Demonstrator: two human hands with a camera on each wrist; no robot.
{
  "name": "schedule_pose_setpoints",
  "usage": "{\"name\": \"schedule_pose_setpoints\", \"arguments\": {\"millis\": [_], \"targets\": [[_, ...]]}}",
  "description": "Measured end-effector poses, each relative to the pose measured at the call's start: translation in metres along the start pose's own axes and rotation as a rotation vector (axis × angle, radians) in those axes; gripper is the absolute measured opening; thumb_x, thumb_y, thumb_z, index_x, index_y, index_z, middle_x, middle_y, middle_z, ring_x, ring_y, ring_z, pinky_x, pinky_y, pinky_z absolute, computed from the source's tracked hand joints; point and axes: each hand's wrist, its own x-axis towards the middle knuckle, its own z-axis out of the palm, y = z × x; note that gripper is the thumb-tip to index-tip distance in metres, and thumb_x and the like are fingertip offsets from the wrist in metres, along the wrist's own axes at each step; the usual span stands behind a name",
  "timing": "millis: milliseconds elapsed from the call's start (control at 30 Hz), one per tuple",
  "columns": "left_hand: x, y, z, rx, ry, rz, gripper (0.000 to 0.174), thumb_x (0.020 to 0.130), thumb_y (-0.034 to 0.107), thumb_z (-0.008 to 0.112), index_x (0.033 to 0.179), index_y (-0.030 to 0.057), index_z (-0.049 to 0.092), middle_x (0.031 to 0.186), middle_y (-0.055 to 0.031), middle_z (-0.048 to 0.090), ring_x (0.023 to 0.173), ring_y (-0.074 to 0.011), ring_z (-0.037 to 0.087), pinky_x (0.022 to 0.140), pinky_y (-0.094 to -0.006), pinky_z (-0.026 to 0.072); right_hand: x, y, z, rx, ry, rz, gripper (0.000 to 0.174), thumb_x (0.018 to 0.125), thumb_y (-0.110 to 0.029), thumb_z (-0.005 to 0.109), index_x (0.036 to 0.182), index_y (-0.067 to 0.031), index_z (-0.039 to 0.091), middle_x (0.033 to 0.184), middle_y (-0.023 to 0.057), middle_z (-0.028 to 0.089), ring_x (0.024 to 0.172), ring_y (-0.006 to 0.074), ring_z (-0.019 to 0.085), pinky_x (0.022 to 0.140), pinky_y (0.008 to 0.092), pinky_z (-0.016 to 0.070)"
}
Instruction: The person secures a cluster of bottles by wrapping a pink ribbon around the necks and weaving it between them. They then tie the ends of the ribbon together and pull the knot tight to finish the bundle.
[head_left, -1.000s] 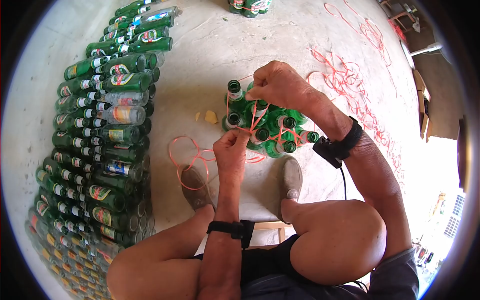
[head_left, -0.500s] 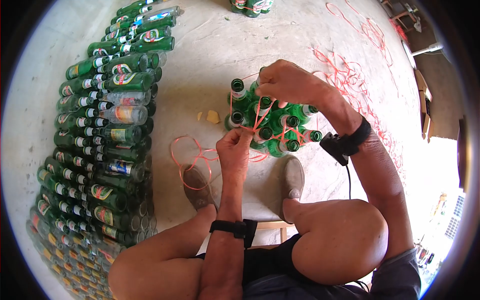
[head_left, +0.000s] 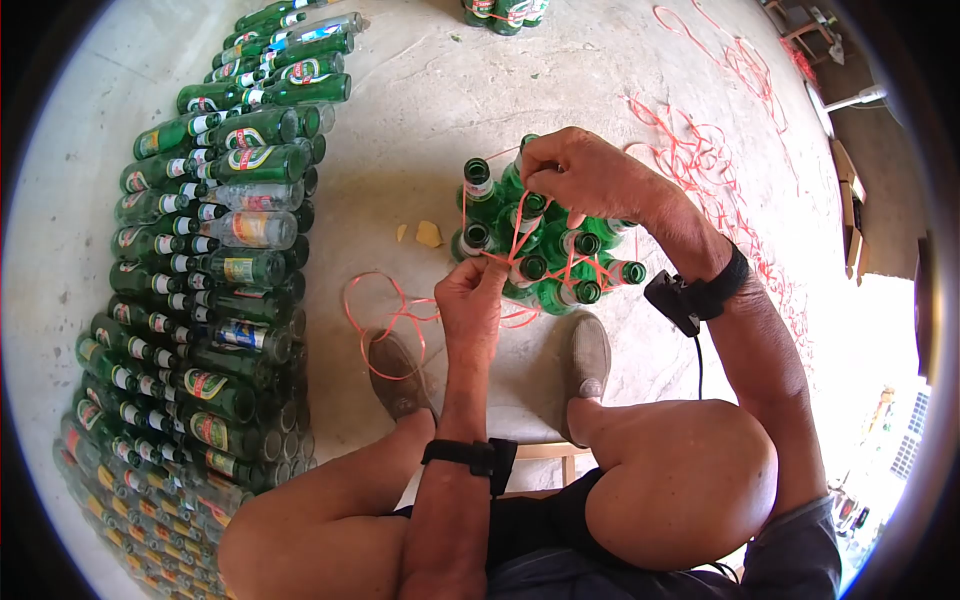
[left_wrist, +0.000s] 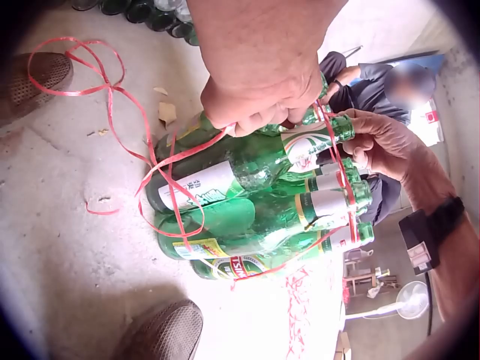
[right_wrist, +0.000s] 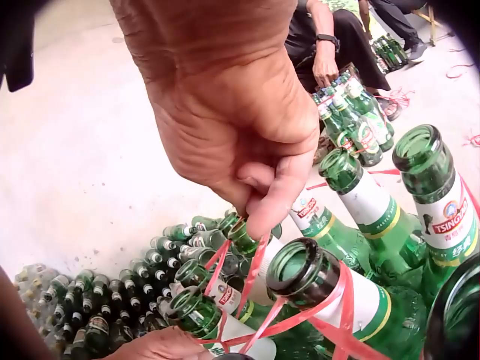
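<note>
A cluster of upright green beer bottles (head_left: 555, 293) stands on the floor between the feet, with flat red plastic twine (head_left: 518, 232) running around and across the necks. My left hand (head_left: 470, 305) pinches the twine at the near side of the cluster, beside a bottle neck. Above the far bottles, my right hand (head_left: 595, 178) pinches another stretch of twine between thumb and curled fingers. In the right wrist view, strands of twine (right_wrist: 259, 262) slope down from that right hand (right_wrist: 232, 120) toward the left fingers. The left wrist view shows a twine loop (left_wrist: 180, 199) hanging over the bottles' sides.
Stacked bottles (head_left: 235, 270) lie in rows along the left. Loose twine (head_left: 690, 150) sprawls over the floor at right, and a loop (head_left: 385, 320) lies by the left shoe (head_left: 400, 378). Another bottle bundle (head_left: 505, 12) stands at the far side. A person (left_wrist: 375, 82) sits opposite.
My right hand has shifted a little to the right over the bottles, uncovering more of the necks beneath it. The left hand keeps its pinch in nearly the same place.
</note>
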Motion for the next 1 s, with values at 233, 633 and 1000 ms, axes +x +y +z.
{"name": "schedule_pose_setpoints", "arguments": {"millis": [233,633,1000], "targets": [[0.0,-0.007,0.0,0.043,0.084,-0.002,0.014,0.098,0.009,0.079,0.09,-0.0026,0.077,0.082,0.0005,0.072,0.071,-0.0043,0.058,0.066,-0.0216,0.0443,0.002,0.006,0.005,0.033,0.081,-0.01,0.018,0.093,-0.013,0.063,0.096,0.0034,0.07,0.083,0.0095,0.071,0.064,0.0196,0.071,0.054,0.0332,0.0595],[-0.009,0.008,-0.041,0.118,0.123,-0.008,0.014,0.097,0.011,0.078,0.089,-0.0003,0.076,0.072,0.0085,0.057,0.06,-0.0003,0.04,0.052,-0.0223,0.0269,0.011,0.024,0.011,0.101,0.009,0.033,0.017,0.093,-0.009,0.063,0.092,0.0067,0.071,0.073,0.0073,0.067,0.054,0.0147,0.065,0.048,0.0306,0.0539],[-0.027,0.036,-0.049,0.16,0.127,-0.011,0.015,0.098,0.009,0.077,0.087,-0.001,0.076,0.074,0.0082,0.059,0.063,-0.0004,0.042,0.054,-0.0217,0.0287,-0.004,0.022,0.021,-0.029,0.135,-0.041,0.015,0.095,-0.008,0.063,0.097,0.005,0.071,0.078,0.0129,0.068,0.058,0.0232,0.069,0.056,0.0376,0.0565]]}}
